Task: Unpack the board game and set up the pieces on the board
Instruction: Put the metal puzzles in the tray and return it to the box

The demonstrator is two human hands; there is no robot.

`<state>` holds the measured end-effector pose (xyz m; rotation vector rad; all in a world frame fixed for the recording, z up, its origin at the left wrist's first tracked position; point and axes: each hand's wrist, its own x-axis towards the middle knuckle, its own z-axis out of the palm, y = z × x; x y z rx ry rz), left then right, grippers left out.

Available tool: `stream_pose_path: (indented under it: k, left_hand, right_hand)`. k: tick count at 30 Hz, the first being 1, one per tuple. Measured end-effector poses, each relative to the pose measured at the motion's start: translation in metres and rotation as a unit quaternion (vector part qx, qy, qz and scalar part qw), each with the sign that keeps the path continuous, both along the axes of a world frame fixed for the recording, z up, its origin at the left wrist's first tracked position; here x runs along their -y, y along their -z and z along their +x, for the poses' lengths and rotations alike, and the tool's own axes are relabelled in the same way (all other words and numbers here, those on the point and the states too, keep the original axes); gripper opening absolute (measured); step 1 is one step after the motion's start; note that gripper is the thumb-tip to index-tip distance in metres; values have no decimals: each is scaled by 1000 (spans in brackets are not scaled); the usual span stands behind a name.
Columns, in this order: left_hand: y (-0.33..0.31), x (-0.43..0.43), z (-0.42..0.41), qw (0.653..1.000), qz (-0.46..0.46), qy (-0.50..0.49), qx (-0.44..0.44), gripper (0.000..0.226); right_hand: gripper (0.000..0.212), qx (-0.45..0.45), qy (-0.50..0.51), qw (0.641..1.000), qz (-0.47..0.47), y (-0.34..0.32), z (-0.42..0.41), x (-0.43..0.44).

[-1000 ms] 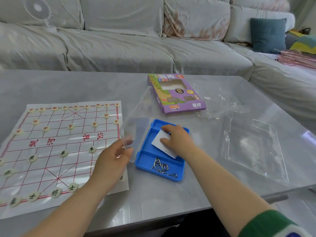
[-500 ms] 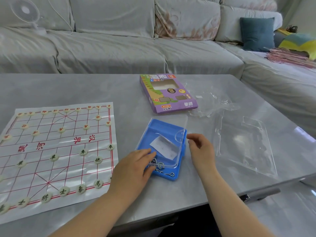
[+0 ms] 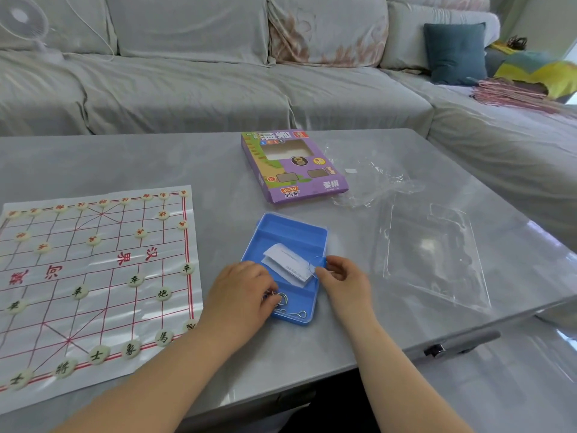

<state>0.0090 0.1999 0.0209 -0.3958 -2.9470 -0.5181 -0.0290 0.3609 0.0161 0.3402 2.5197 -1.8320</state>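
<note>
A paper chess board (image 3: 103, 307) lies at the table's left, with several round cream pieces (image 3: 164, 294) on its lines. A blue plastic case (image 3: 290, 229) sits mid-table with its clear lid down. Inside it are a folded white paper (image 3: 287, 260) and some metal wire rings (image 3: 293, 314). My left hand (image 3: 240, 295) rests on the lid at the case's near left corner, fingers bent over it. My right hand (image 3: 340, 276) pinches the case's right edge at the clasp tab.
The purple game box (image 3: 293, 165) lies behind the case. A crumpled clear wrap (image 3: 374, 179) and a clear plastic insert tray (image 3: 434, 254) lie to the right. A grey sofa with a teal cushion (image 3: 454, 53) wraps the far side. The table's near edge is close.
The clear lid swung from open at the left down over the blue case. My right hand left the paper for the case's right edge. My left hand followed the lid onto the case.
</note>
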Motion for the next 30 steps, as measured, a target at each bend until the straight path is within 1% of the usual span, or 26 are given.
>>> stream_pose_path:
  k: [2,3,4,5,8,10,14,17,21,23,24,26,27,28,30]
  left_hand:
    - [1,-4,-8,998,-23,-22,51,80]
    - [2,-2,-10,994,-30,-35,99,91]
    - [3,-2,-11,990,-35,-39,129,95]
    - [3,-2,-11,989,-42,-37,140,98]
    - [2,-2,-10,989,-44,-31,135,98]
    - [4,-2,-10,990,-43,-31,132,102]
    - [6,-3,-10,991,-32,-36,128,105]
    - [7,-3,-9,991,-32,-38,124,104]
    - [8,-3,-9,991,-39,-38,119,103]
    - [8,-4,-9,991,-42,-39,120,103]
    - [8,-4,-8,991,-43,-39,121,103]
    - [8,-4,-8,991,-40,-40,122,103]
    - [8,-4,-7,991,-39,-40,124,103]
    - [7,-5,-7,991,-38,-40,123,103]
    - [8,-5,-7,991,-40,-43,120,103]
  right_hand:
    - [25,2,5,1000,-9,2,1,-2]
    - [24,2,9,1000,-19,4,1,-3]
    - [23,0,13,1000,-26,6,1,-4]
    - [22,-3,18,999,-29,8,2,-4]
    - [24,-23,24,999,-2,11,6,1]
    - [26,-40,26,999,24,16,8,6]
    - [38,-79,3,987,143,21,13,15]
    - [40,-76,-34,976,200,19,14,16]
    - [41,-92,-93,945,300,16,10,10]
    - [42,-76,-131,928,340,13,9,10]
    - [47,-76,-136,922,355,13,9,11]
    - [67,-121,-123,907,385,11,8,14]
    - [71,-134,-118,896,407,9,7,15]
    - [66,-122,-133,884,431,6,7,16]
    - [49,-67,-179,869,457,3,6,14]
